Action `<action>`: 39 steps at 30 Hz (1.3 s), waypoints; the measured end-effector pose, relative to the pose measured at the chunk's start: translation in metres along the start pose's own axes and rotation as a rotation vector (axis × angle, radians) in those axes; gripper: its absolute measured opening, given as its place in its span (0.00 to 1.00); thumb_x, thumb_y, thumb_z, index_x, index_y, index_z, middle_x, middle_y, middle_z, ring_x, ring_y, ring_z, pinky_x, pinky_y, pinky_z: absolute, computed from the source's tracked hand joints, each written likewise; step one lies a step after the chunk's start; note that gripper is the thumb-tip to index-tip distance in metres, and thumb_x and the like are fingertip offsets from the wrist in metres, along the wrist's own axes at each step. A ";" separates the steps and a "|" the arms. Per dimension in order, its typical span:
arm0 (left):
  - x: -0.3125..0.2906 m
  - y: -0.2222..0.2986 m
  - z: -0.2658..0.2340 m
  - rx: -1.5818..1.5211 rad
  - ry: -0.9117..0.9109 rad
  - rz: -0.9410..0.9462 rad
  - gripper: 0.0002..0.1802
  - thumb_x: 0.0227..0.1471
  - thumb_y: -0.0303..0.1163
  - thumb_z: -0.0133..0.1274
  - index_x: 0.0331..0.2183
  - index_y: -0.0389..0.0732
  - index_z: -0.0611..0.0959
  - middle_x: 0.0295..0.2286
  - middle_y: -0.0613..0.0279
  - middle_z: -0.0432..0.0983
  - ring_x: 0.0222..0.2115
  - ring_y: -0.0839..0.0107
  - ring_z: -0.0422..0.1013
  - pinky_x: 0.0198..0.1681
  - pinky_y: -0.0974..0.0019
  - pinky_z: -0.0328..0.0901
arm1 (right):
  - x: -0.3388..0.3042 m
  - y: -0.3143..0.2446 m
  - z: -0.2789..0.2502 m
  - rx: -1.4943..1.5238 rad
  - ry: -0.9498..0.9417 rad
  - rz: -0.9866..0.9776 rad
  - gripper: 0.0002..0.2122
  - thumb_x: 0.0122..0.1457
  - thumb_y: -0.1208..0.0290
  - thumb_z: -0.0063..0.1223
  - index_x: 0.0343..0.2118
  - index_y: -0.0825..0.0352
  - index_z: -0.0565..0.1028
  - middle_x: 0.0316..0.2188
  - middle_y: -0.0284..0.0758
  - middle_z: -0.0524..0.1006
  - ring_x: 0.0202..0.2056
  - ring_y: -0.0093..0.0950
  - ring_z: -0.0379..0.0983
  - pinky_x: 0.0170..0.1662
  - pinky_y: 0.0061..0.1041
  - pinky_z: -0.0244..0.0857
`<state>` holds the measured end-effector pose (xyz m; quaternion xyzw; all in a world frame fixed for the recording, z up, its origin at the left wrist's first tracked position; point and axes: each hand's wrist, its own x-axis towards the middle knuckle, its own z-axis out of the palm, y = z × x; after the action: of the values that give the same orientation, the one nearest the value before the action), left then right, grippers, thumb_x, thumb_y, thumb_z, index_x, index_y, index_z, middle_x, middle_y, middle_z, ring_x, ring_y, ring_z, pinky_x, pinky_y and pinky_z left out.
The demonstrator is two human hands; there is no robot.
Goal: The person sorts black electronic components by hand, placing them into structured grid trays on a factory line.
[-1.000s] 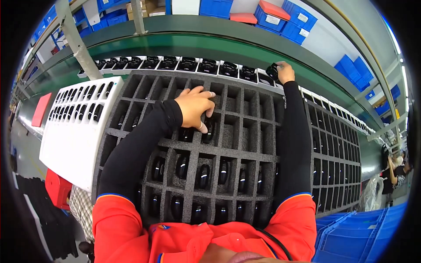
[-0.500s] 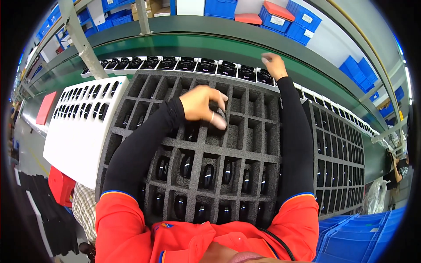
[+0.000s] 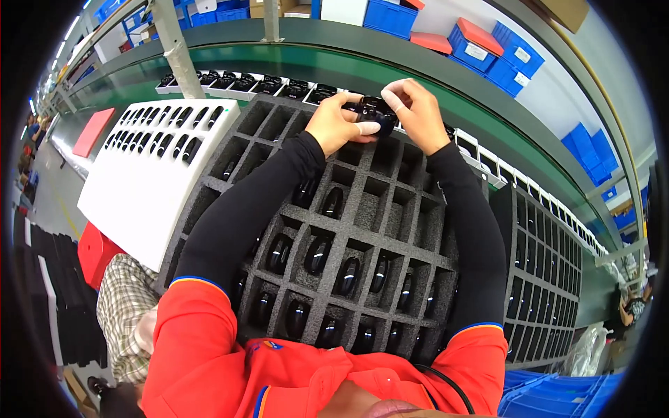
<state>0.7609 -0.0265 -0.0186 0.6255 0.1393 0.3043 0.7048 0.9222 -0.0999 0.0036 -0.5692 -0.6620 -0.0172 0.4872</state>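
Note:
My left hand (image 3: 336, 127) is closed round a glossy black rounded device (image 3: 376, 118), gripping it between thumb and fingers above the far edge of a dark grey foam tray (image 3: 348, 230). My right hand (image 3: 419, 118) meets it from the other side, with bent thumb and fingers at the device's upper right. White coverings show on some fingertips. How much of the device each hand grips is partly hidden. Nearer compartments of the tray hold similar glossy black pieces (image 3: 318, 254). Just beyond the tray, a row of white boxes (image 3: 296, 90) carries black items.
A white tray (image 3: 125, 202) with black oval pieces lies at left. Another filled foam tray (image 3: 540, 279) stands at right. Behind runs a green conveyor (image 3: 334, 59), with a metal post (image 3: 178, 52) at left. Blue bins (image 3: 394, 17) sit beyond; a person in checked clothing (image 3: 129, 299) is at lower left.
My left hand has risen from a tray compartment to the far edge with a black device. The right hand has come back from the box row to meet it. The view has shifted.

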 end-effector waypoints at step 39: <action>-0.038 -0.011 -0.015 0.958 -0.644 0.273 0.19 0.41 0.32 0.60 0.36 0.43 0.70 0.50 0.44 0.58 0.56 0.49 0.48 0.57 0.57 0.46 | -0.043 0.210 -0.116 -0.443 0.220 0.568 0.10 0.48 0.70 0.51 0.34 0.64 0.76 0.24 0.38 0.77 0.25 0.27 0.73 0.31 0.25 0.66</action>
<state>0.7252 -0.0376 -0.0390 0.9470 -0.0413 0.0904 0.3054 1.1512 -0.1246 -0.0755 -0.8166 -0.4017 -0.0852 0.4057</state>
